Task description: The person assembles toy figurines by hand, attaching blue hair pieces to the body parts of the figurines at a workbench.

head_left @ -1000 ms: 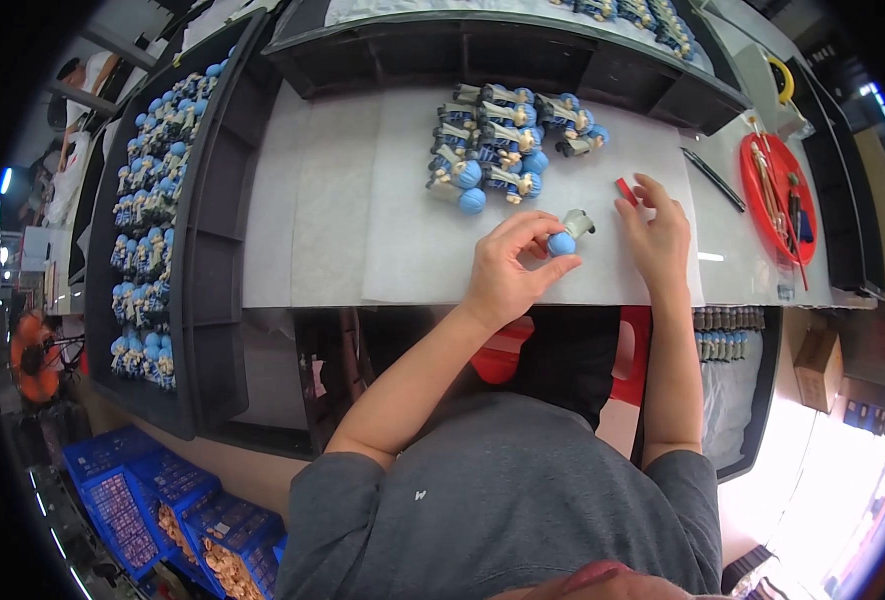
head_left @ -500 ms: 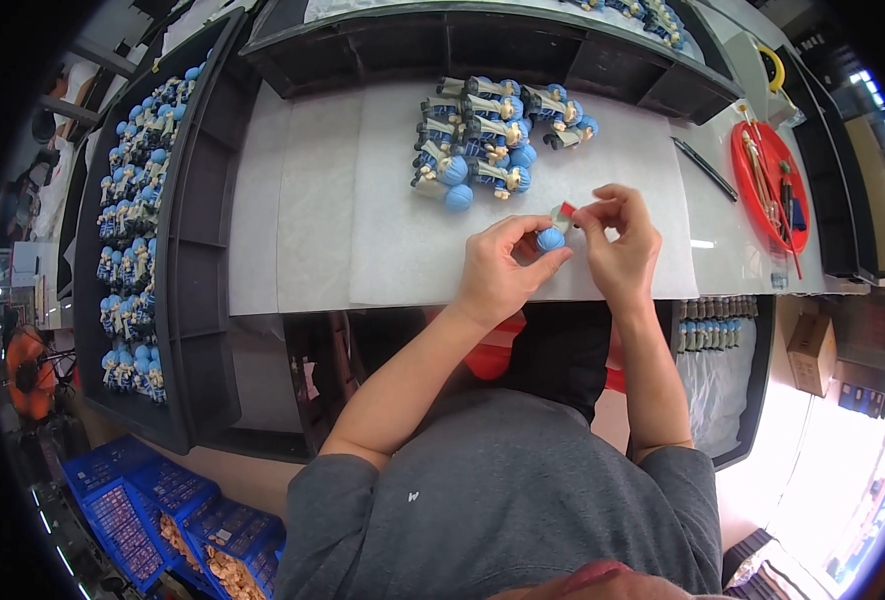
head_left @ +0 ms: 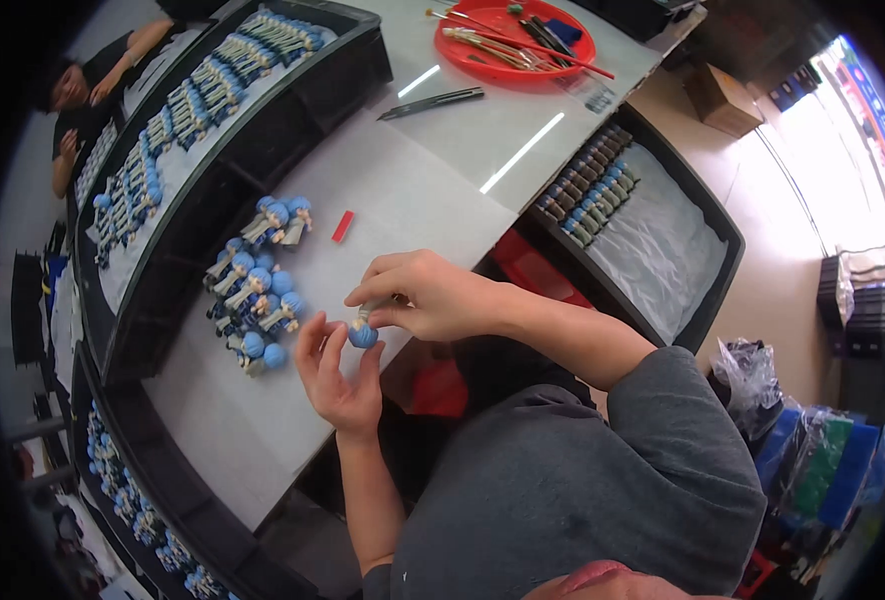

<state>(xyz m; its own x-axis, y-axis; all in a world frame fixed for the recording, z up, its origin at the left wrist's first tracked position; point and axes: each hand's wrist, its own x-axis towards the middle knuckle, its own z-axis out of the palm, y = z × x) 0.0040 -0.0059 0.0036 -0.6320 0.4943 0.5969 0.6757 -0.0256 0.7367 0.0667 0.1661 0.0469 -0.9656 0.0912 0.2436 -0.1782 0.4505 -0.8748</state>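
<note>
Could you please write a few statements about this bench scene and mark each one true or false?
1. Both hands hold a small figurine with a blue head. True.
2. The red plate holds brushes. True.
3. The small red block is pinched in the right hand. False: it lies alone on the white worktop.
4. The left hand rests in the black tray. False: it cups the figurine from below.
5. A cluster of blue-headed figurines lies on the worktop. True.
</note>
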